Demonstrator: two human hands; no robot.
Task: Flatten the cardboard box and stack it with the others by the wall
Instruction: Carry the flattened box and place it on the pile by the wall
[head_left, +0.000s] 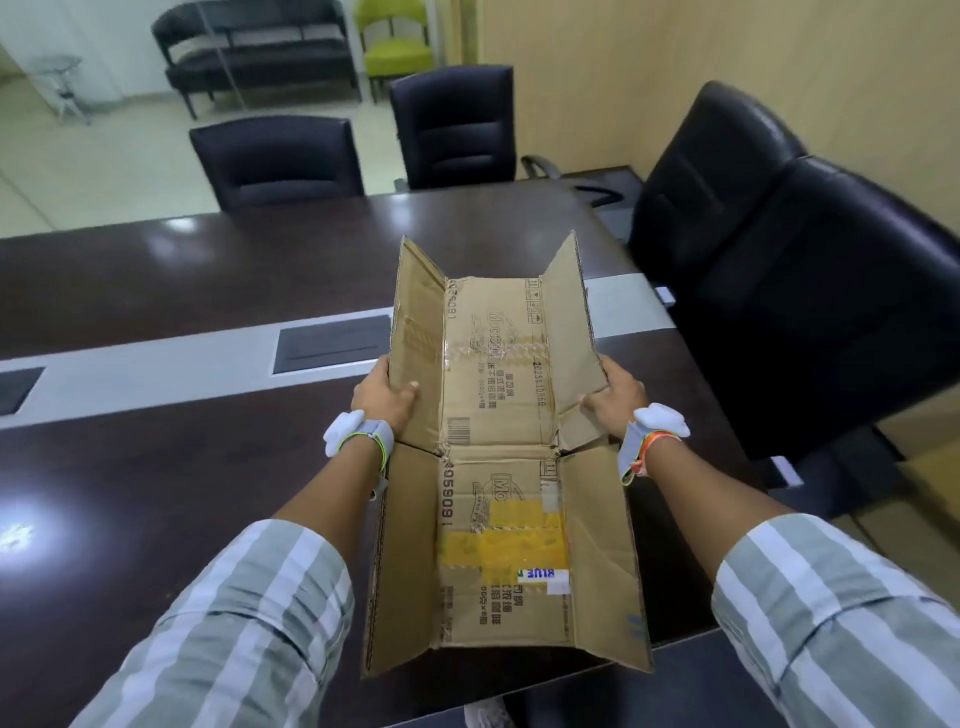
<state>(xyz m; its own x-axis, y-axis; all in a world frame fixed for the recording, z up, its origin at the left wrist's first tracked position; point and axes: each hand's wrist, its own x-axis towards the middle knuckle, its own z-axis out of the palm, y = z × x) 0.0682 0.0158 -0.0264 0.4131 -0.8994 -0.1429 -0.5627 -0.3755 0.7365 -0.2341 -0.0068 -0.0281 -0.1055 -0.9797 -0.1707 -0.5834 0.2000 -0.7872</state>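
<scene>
The brown corrugated cardboard box (493, 457), collapsed and printed, with yellow tape on its near panel, lies lengthwise in the centre of the frame on the dark glossy wooden conference table (156, 467), its side flaps tilted up. The left hand (387, 397) grips the far left flap, thumb on top; the right hand (615, 397) grips the far right flap. To finish flattening well, I would press both raised flaps outward and down along their creases together. No stack by the wall is visible; black padded chairs (779, 270) fill the upper right
</scene>
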